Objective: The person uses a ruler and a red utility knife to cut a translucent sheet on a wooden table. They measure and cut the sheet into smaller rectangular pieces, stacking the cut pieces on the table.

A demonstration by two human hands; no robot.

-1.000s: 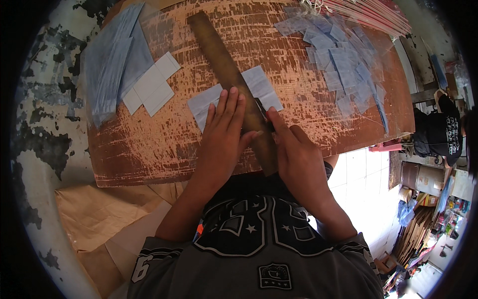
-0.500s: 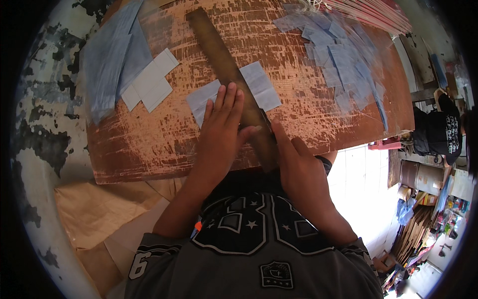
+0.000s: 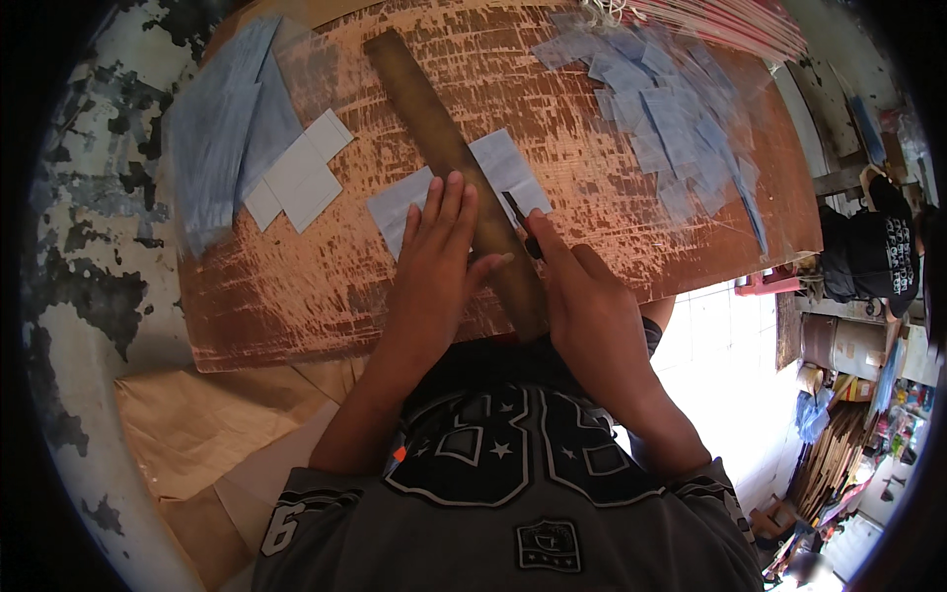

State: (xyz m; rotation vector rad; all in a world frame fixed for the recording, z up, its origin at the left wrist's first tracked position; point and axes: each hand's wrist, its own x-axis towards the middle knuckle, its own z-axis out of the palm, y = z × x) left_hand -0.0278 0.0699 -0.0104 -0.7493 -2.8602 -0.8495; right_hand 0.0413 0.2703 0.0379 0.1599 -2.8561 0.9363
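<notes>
A long brown straightedge [image 3: 424,113] lies diagonally across a pale bluish sheet [image 3: 510,168], whose parts show on both sides of it. My left hand [image 3: 441,242] is spread flat, its fingers resting on the straightedge and the sheet's left part, the thumb stretched across the straightedge. Closed in my right hand [image 3: 595,296] is a utility knife [image 3: 528,229] with a dark blade. Its tip points up and left over the sheet's right part, close beside the straightedge; whether it touches the sheet I cannot tell.
White cut paper pieces [image 3: 301,183] lie left on the scratched brown board [image 3: 296,286], beside long translucent blue sheets [image 3: 212,148]. Several small translucent pieces [image 3: 661,118] are heaped at the right, below a bundle of pink-white sticks [image 3: 725,20]. Another person [image 3: 873,247] is at the far right.
My right hand has shifted slightly up, and the knife blade now shows over the sheet's right part, away from the straightedge's edge. My left hand stays in nearly the same place.
</notes>
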